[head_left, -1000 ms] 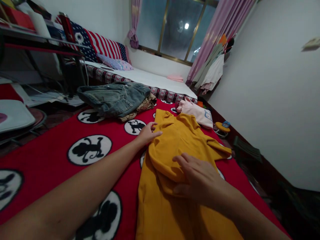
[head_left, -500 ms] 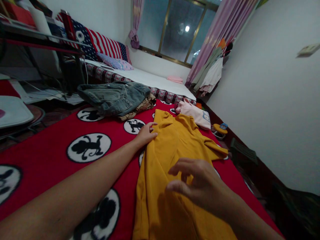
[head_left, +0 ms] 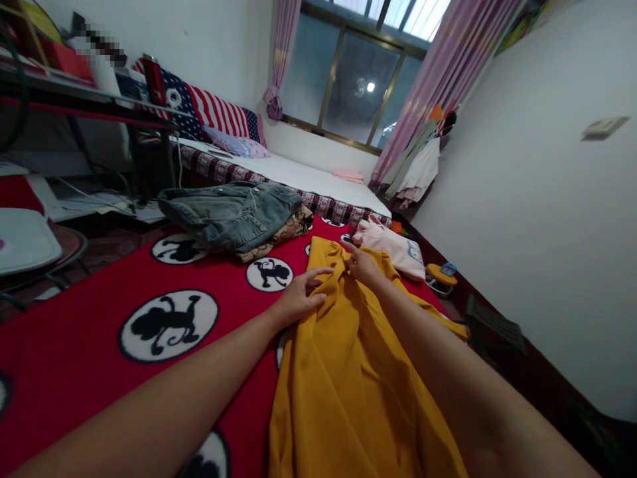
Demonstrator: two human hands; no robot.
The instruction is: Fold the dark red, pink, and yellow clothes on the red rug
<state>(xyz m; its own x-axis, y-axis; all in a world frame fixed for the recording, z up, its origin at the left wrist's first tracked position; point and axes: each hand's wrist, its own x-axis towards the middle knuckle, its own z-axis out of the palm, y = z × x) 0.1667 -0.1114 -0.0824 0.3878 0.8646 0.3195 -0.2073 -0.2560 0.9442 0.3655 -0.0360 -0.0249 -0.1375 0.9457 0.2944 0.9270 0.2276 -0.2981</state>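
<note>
A long mustard-yellow dress (head_left: 348, 372) lies lengthwise on a red blanket (head_left: 94, 392) with black-and-white figure patches. My left hand (head_left: 299, 297) rests on the dress's left edge, fingers stretched and thumb apart. Further up, near the neck end, my right hand (head_left: 362, 265) pinches a gathered bit of the yellow cloth, which creases toward its fingers. One sleeve spreads out on the right, partly hidden behind my right forearm.
Folded denim (head_left: 233, 212) lies on patterned brown cloth (head_left: 276, 239) at the far left. A folded pink garment (head_left: 391, 247) sits beyond the dress. Behind stands a bed (head_left: 303, 169); a cluttered desk (head_left: 99, 106) is at left, a yellow stool (head_left: 441, 275) at right.
My right hand has moved forward from above the middle of the dress to its neck end and gripped the cloth. The fabric there is now bunched. My left hand stays at the left edge.
</note>
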